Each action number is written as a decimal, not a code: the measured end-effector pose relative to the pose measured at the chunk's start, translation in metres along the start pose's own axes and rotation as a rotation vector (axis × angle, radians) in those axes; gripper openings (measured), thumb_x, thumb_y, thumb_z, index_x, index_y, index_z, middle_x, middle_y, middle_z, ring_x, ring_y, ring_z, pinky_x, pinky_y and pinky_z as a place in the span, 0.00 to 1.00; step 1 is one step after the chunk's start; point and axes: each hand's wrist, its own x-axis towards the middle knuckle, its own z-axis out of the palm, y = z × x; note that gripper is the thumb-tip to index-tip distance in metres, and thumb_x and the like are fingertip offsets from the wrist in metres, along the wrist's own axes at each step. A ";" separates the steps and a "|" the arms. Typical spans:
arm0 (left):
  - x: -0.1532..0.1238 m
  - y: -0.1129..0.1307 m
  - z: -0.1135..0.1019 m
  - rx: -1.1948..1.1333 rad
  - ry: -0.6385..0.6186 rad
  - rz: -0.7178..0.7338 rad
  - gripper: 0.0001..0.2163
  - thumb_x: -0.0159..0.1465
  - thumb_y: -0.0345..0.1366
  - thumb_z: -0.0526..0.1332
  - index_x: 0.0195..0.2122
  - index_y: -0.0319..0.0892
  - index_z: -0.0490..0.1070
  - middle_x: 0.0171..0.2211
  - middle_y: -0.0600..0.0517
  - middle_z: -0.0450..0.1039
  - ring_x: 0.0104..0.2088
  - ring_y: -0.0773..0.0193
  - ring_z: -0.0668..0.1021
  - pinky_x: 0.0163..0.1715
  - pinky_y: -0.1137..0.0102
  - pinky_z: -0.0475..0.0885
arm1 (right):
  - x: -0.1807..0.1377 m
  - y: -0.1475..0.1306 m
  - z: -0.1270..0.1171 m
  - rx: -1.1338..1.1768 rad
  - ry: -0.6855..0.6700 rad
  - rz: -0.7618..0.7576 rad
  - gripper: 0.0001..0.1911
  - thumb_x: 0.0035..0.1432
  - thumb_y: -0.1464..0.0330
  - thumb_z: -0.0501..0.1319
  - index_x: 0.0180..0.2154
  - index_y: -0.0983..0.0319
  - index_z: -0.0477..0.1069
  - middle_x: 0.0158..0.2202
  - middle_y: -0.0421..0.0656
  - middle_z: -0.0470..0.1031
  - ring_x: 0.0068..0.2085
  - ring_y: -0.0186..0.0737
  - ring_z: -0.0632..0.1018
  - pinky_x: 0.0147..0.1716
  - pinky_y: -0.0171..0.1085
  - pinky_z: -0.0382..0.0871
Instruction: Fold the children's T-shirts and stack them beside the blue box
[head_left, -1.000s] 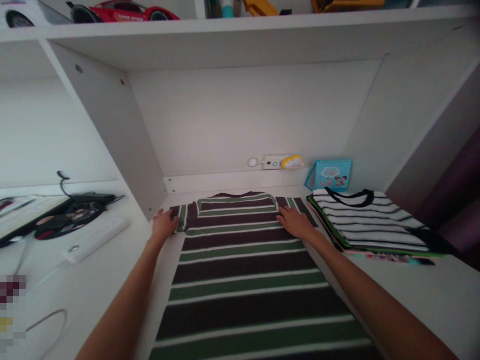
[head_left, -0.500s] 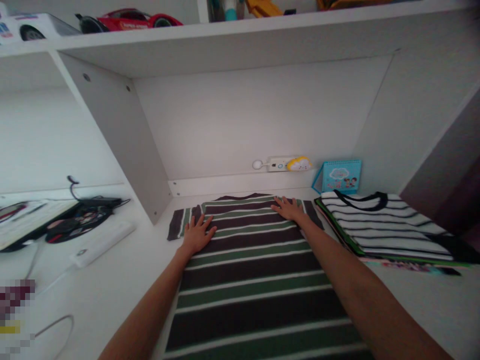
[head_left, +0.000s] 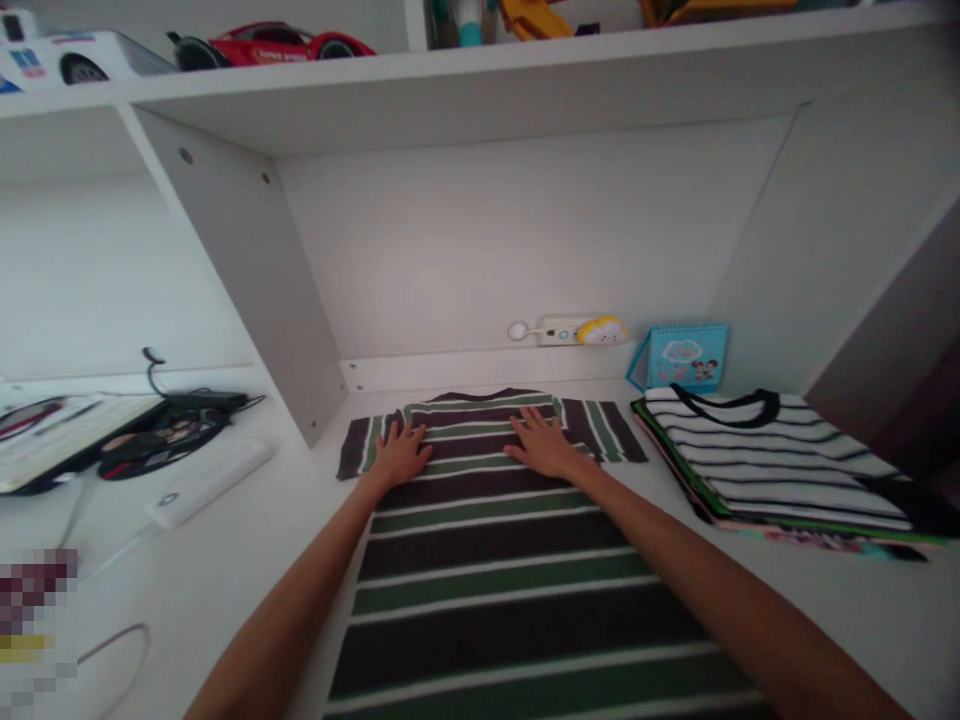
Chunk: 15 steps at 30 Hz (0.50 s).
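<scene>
A dark T-shirt with green and white stripes (head_left: 510, 545) lies spread on the white desk, its collar end toward the back panel and its short sleeves out to the sides. My left hand (head_left: 400, 455) rests flat near the left shoulder, fingers apart, by the left sleeve. On the upper chest, right of centre, my right hand (head_left: 544, 443) lies flat with spread fingers. Neither hand grips the cloth. The lower end of the shirt runs out of view at the bottom.
Folded shirts (head_left: 780, 460) are stacked at the right, a striped one on top. Behind them stands a blue desk calendar (head_left: 688, 358). A power strip (head_left: 562, 331) is on the back panel. Left are a white power strip (head_left: 214, 483) and cables. Toy cars (head_left: 274, 45) sit on the shelf above.
My right hand has slid left across the shirt from near the right shoulder, uncovering the right sleeve. My left hand stays in nearly the same place.
</scene>
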 end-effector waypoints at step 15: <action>0.066 -0.012 -0.001 -0.164 0.031 -0.039 0.24 0.59 0.52 0.46 0.54 0.48 0.60 0.59 0.47 0.53 0.58 0.49 0.54 0.51 0.47 0.49 | -0.179 -0.089 0.039 0.110 0.093 -0.520 0.32 0.52 0.52 0.55 0.55 0.59 0.58 0.55 0.58 0.58 0.54 0.66 0.61 0.41 0.60 0.63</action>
